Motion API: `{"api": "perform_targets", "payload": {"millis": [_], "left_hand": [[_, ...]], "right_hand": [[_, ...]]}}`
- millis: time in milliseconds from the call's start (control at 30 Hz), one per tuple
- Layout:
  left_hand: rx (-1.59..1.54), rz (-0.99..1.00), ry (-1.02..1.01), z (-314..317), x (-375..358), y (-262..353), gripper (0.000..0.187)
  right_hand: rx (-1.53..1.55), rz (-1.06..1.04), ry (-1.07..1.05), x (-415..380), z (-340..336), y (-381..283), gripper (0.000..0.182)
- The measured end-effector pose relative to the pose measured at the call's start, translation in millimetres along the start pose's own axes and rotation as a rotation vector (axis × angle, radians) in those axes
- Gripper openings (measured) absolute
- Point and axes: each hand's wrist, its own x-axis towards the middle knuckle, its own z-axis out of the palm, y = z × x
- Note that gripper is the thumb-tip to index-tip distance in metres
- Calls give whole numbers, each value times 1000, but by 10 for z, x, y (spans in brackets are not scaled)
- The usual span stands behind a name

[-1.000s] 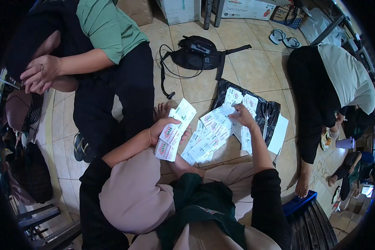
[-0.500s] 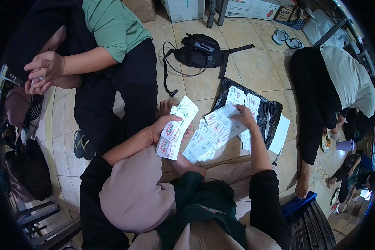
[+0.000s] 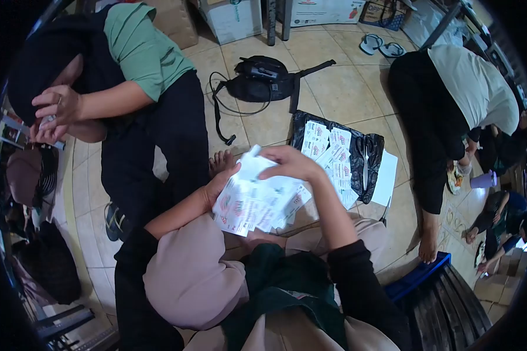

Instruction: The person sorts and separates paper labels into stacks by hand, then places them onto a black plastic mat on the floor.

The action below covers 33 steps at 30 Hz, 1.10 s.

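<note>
Left of centre, the left hand (image 3: 219, 186) cups a fanned stack of printed slips (image 3: 255, 202) from beneath, fingers closed around its edge. Just right, the right hand (image 3: 287, 164) pinches the stack's top corner. Farther right, more loose slips (image 3: 328, 149) lie on a black plastic bag (image 3: 366, 155) on the tiled floor (image 3: 345, 88).

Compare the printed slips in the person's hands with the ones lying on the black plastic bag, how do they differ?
The held slips are bunched in an overlapping fan, gripped by the left hand with the right hand on top; the slips on the bag lie loose and flat. The held slips are raised above the lap; the others rest on the black plastic bag on the tiled floor. Both sets are white with red-and-green printing.
</note>
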Motion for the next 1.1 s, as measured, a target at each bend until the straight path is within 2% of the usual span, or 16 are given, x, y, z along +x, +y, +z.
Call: {"api": "perform_targets", "payload": {"millis": [67,167,200,233,300,367,400,433,533,633,700,833,900,967,1033,1100], "left_hand": [[-104,-6,-101,-38,-51,5,64],[-129,110,-129,-43,-90,28,69],[-110,142,-124,281,-197,91,72],[-111,139,-125,244,-182,89,72],[-261,-29,-422,177,-150,68,72],[-357,-80,-433,211,-134,37,71],[-231,-47,-381,187,-119,43,79],[-104,-16,-328,177,-112,53,86],[35,-47,-234,243,-183,70,84],[-5,-39,-212,196,-153,29,82],[-36,-40,-221,77,-118,19,82],[-92,-58,-256,69,-131,21,81],[-94,-78,-201,85,-130,28,82],[-66,-98,-206,92,-104,21,82],[-32,-121,-210,101,-71,12,82],[3,-162,-229,90,-39,6,80]], "right_hand": [[102,-20,10,204,187,-53,36],[27,-103,187,368,247,-47,36],[18,-138,267,375,265,-78,36],[9,-171,344,378,276,-88,36],[-32,-160,358,369,287,-85,35],[-398,-399,703,323,337,-141,34],[-418,-402,725,308,363,-162,37],[-421,-397,726,305,396,-149,37],[-517,-305,381,270,512,-84,38],[-429,-229,319,176,625,-81,39],[-429,-297,360,79,542,104,38],[-400,0,597,-448,-90,779,43],[-554,314,889,-883,-508,1227,59],[-936,584,992,-1314,-761,1447,75],[-829,895,1045,-1478,-770,1480,86],[-822,938,1024,-1488,-747,1473,93]]}}
